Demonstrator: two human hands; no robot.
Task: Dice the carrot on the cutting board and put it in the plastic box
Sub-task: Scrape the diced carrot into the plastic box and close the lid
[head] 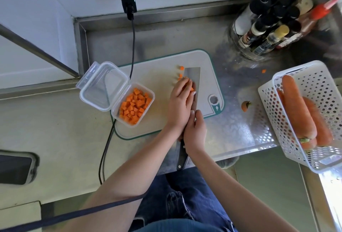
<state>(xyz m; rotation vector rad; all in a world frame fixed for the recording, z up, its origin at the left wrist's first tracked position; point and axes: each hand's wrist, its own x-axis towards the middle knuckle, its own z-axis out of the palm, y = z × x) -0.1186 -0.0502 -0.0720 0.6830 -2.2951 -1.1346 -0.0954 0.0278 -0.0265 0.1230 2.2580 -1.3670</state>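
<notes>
A cleaver (pixel 194 78) lies with its broad blade flat on the white cutting board (pixel 157 76). My right hand (pixel 195 131) grips its black handle near the board's front edge. My left hand (pixel 180 102) rests on the blade's left side, its fingers cupped over a few carrot dice (pixel 191 85) on the steel. Three loose dice (pixel 181 68) lie on the board just beyond my fingertips. The clear plastic box (pixel 146 91) stands on the board's left end, holding several carrot dice (pixel 134 106), with its hinged lid (pixel 103 85) open to the left.
A white perforated basket (pixel 314 76) with whole carrots (pixel 296 105) sits at the right. A carrot top (pixel 245 106) and one stray die (pixel 263 71) lie on the steel counter. Bottles in a holder (pixel 268 24) stand behind. A black cable (pixel 132 50) crosses the board's left side. A phone (pixel 16 168) lies far left.
</notes>
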